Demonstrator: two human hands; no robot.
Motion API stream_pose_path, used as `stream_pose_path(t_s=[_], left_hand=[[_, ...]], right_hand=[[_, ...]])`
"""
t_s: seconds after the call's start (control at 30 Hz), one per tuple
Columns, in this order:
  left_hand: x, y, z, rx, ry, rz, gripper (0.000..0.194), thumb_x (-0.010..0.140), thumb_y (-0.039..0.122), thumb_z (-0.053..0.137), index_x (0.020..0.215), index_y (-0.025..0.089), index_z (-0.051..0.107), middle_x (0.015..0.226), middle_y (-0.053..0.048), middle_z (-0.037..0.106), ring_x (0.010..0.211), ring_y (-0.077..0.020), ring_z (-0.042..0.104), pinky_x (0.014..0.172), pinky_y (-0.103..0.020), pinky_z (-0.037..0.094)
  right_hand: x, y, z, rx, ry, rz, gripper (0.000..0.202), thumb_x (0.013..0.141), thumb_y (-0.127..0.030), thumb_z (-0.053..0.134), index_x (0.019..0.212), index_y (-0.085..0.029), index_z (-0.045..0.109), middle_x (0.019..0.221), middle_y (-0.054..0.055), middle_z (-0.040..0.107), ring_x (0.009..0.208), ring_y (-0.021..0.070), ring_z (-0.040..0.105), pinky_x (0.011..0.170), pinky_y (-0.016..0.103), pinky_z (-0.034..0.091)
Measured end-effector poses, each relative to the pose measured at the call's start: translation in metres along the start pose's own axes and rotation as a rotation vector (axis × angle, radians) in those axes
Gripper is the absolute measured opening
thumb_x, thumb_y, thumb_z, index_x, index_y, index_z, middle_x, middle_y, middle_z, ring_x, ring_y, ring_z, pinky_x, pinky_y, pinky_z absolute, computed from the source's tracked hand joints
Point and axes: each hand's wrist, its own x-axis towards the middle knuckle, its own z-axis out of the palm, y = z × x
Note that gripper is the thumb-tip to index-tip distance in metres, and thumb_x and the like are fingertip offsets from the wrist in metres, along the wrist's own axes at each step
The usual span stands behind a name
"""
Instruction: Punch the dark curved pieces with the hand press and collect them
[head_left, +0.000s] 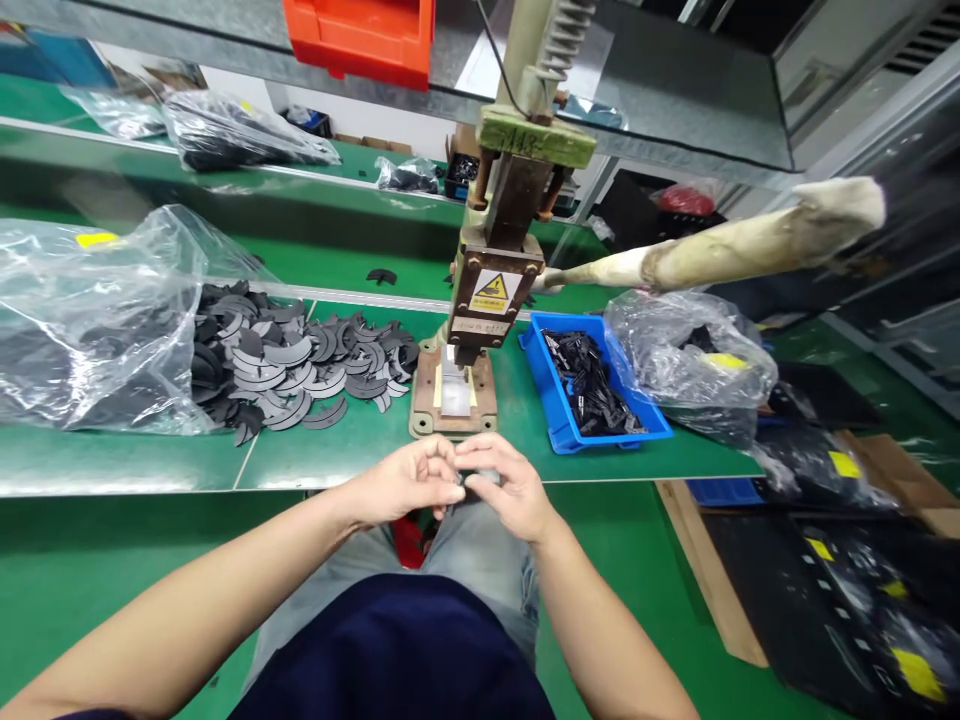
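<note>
The work is judged to be partway along: many curved pieces (289,357) are left loose in a heap on the green surface (300,462), beside and partly under a clear bag (97,330), while slim dark pieces (589,385) are gathered in a blue bin (556,440) to the right of the press (491,290). Which of these are finished cannot be told. A small piece (463,481) seems to be handled between the left hand (409,483) and the right hand (514,495), in front of the press, at the near edge of the surface and above the lap. The fingers of both hands are curled narrow, with the tips close together, but whether the piece is gripped by one hand or both cannot be told (it is mostly covered by the thumbs). For the same reason, neither its pointing direction nor its long axis can be read; the curved pieces are turned every way.
</note>
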Motion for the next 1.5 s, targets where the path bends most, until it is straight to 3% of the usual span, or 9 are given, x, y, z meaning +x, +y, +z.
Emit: stream_pose_path(t_s=[0.13,0.27,0.43,0.57,0.8,0.97,1.2,1.33,1.5], left_hand=[[0.031,0.005,-0.035,0.331,0.314,0.291,0.028,0.087,0.04,0.08,0.099,0.019,0.067,0.086,-0.003,0.073,0.076,-0.0156,0.072,0.077,-0.031,0.059],[0.071,0.02,-0.074,0.842,0.526,0.395,0.018,0.094,0.037,0.07,0.098,0.02,0.074,0.095,-0.005,0.079,0.083,-0.019,0.073,0.082,-0.033,0.058],[0.102,0.031,-0.088,1.318,0.413,0.482,0.019,0.099,0.026,0.06,0.103,0.021,0.078,0.107,-0.008,0.08,0.103,-0.0238,0.073,0.095,-0.037,0.056],[0.11,0.031,-0.087,1.411,0.345,0.531,0.023,0.099,0.021,0.057,0.102,0.019,0.079,0.11,-0.011,0.079,0.109,-0.0261,0.071,0.1,-0.04,0.056],[0.111,0.033,-0.087,1.351,0.339,0.505,0.022,0.098,0.02,0.058,0.101,0.019,0.079,0.107,-0.009,0.078,0.104,-0.0234,0.072,0.098,-0.037,0.057],[0.111,0.031,-0.085,1.332,0.353,0.517,0.019,0.1,0.023,0.059,0.098,0.018,0.077,0.103,-0.009,0.077,0.1,-0.0221,0.072,0.095,-0.035,0.057],[0.11,0.026,-0.083,1.338,0.367,0.569,0.019,0.101,0.019,0.057,0.1,0.016,0.076,0.104,-0.011,0.076,0.104,-0.0239,0.071,0.097,-0.039,0.055],[0.107,0.025,-0.08,1.341,0.371,0.583,0.021,0.103,0.02,0.055,0.108,0.017,0.075,0.111,-0.012,0.077,0.11,-0.0249,0.07,0.102,-0.042,0.054],[0.069,0.016,-0.072,1.389,0.438,0.557,0.026,0.103,0.028,0.057,0.124,0.018,0.07,0.133,-0.013,0.072,0.126,-0.0266,0.063,0.111,-0.044,0.048]], right_hand=[[0.027,-0.009,-0.04,-0.153,0.323,-0.001,0.024,0.096,-0.033,0.066,0.119,-0.028,0.072,0.116,0.008,0.071,0.114,0.0213,0.067,0.107,0.044,0.056],[0.077,-0.049,-0.095,-0.176,0.662,-0.266,0.036,0.095,-0.042,0.067,0.127,-0.027,0.062,0.117,0.007,0.066,0.11,0.0193,0.067,0.102,0.04,0.058],[0.14,-0.121,-0.13,-0.144,0.49,-0.559,0.056,0.087,-0.057,0.074,0.129,-0.022,0.063,0.124,0.007,0.066,0.116,0.0183,0.068,0.109,0.04,0.054],[0.164,-0.138,-0.124,-0.123,0.334,-0.498,0.036,0.094,-0.046,0.064,0.077,-0.016,0.056,0.07,-0.01,0.057,0.073,0.0037,0.064,0.084,0.032,0.055],[0.107,-0.094,-0.082,-0.214,0.498,-0.557,0.039,0.091,-0.038,0.068,0.06,-0.023,0.049,0.062,-0.003,0.053,0.068,0.015,0.062,0.083,0.045,0.061],[0.063,-0.056,-0.074,-0.389,0.375,-0.582,0.015,0.084,-0.029,0.069,0.071,-0.029,0.063,0.069,-0.001,0.064,0.087,0.0234,0.069,0.108,0.063,0.054],[0.057,-0.068,-0.105,-0.625,-0.05,-0.597,0.015,0.084,-0.033,0.071,0.098,-0.03,0.074,0.088,0.002,0.077,0.118,0.0312,0.072,0.125,0.069,0.044],[0.05,-0.056,-0.102,-0.641,0.104,-0.639,0.008,0.086,-0.033,0.066,0.084,-0.032,0.074,0.087,0.003,0.077,0.114,0.0322,0.074,0.12,0.066,0.051],[0.049,-0.032,-0.082,-0.534,0.38,-0.653,0.016,0.08,-0.036,0.064,0.066,-0.036,0.071,0.061,0.002,0.068,0.07,0.0325,0.076,0.09,0.063,0.062]])
